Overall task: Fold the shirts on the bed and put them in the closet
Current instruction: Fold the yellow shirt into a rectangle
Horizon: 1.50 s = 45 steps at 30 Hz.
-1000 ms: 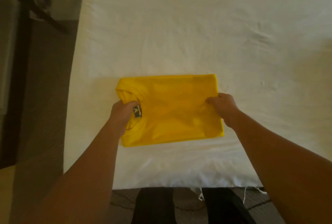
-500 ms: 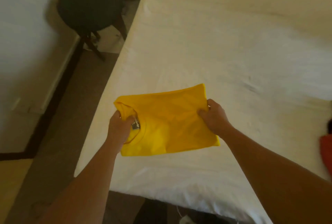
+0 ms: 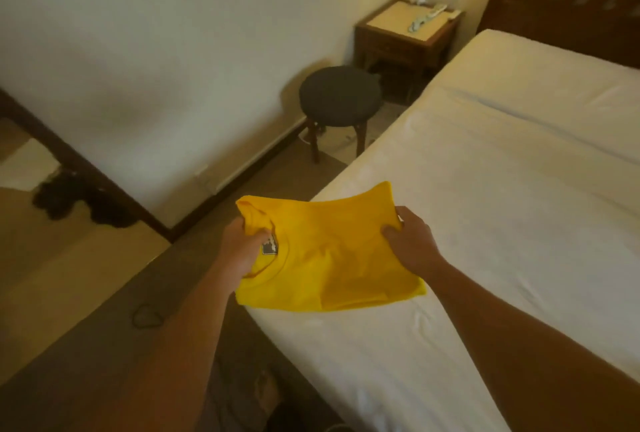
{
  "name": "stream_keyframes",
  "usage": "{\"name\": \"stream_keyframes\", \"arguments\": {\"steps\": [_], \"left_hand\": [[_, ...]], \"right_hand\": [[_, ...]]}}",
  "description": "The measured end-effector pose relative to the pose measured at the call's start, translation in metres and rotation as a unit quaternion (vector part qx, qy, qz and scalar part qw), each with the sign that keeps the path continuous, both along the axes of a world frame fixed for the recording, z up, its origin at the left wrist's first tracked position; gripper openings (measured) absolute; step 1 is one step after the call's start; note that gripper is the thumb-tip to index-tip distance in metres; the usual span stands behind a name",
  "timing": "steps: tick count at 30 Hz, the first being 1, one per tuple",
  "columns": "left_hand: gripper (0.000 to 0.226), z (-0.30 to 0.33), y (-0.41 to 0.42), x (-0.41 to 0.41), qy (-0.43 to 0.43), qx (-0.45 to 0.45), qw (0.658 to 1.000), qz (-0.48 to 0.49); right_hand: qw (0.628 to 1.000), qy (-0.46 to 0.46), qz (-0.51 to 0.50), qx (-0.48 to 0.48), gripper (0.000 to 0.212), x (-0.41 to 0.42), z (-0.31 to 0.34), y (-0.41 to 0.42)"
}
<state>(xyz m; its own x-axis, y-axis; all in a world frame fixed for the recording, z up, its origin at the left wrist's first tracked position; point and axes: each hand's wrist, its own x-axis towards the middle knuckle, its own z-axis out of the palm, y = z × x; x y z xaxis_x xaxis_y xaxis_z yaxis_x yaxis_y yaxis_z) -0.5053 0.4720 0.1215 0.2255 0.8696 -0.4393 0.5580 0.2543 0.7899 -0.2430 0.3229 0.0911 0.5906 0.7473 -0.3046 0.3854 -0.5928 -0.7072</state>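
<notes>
A folded yellow shirt hangs in the air over the left edge of the white bed. My left hand grips its collar end, thumb beside the dark neck label. At the opposite side my right hand pinches the shirt's right edge. The shirt sags a little between the two hands. No closet is in view.
A round dark stool stands by the bed's left side, and a wooden nightstand with small items is in the far corner. A dark pile lies on the floor at left beside a dark wooden frame. A wall runs along the left.
The shirt has been lifted off the bed and carried left past the mattress edge. My view has swung left, showing the wall, stool and nightstand.
</notes>
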Motion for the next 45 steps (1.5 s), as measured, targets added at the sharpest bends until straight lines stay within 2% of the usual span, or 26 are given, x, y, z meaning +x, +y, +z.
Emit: {"name": "stream_keyframes", "arguments": {"steps": [7, 14, 21, 26, 28, 35, 42, 45], "left_hand": [[0.042, 0.026, 0.032, -0.1, -0.015, 0.029, 0.996, 0.082], [0.059, 0.023, 0.106, -0.216, -0.017, 0.033, 0.987, 0.159], [0.052, 0.031, 0.163, -0.309, -0.004, 0.057, 0.976, 0.209], [0.051, 0.041, 0.185, -0.367, 0.0, 0.064, 0.962, 0.267], [0.045, 0.041, 0.19, -0.391, -0.008, 0.063, 0.956, 0.288], [0.033, 0.045, 0.219, -0.447, -0.013, 0.072, 0.937, 0.341], [0.043, 0.043, 0.273, -0.481, -0.017, 0.09, 0.915, 0.394], [0.035, 0.047, 0.305, -0.488, -0.023, 0.098, 0.905, 0.414]], "right_hand": [[0.995, -0.02, 0.097, 0.011, 0.051, -0.08, 0.035, 0.085], [0.983, -0.028, 0.18, 0.026, 0.05, -0.182, 0.046, 0.195], [0.967, -0.014, 0.244, 0.065, 0.047, -0.282, 0.054, 0.287], [0.957, -0.006, 0.283, 0.062, 0.048, -0.337, 0.055, 0.342], [0.951, -0.012, 0.303, 0.064, 0.051, -0.359, 0.054, 0.364], [0.924, -0.01, 0.376, 0.072, 0.049, -0.418, 0.049, 0.436], [0.906, 0.0, 0.418, 0.071, 0.05, -0.461, 0.035, 0.514], [0.897, 0.003, 0.438, 0.068, 0.052, -0.475, 0.037, 0.557]]}}
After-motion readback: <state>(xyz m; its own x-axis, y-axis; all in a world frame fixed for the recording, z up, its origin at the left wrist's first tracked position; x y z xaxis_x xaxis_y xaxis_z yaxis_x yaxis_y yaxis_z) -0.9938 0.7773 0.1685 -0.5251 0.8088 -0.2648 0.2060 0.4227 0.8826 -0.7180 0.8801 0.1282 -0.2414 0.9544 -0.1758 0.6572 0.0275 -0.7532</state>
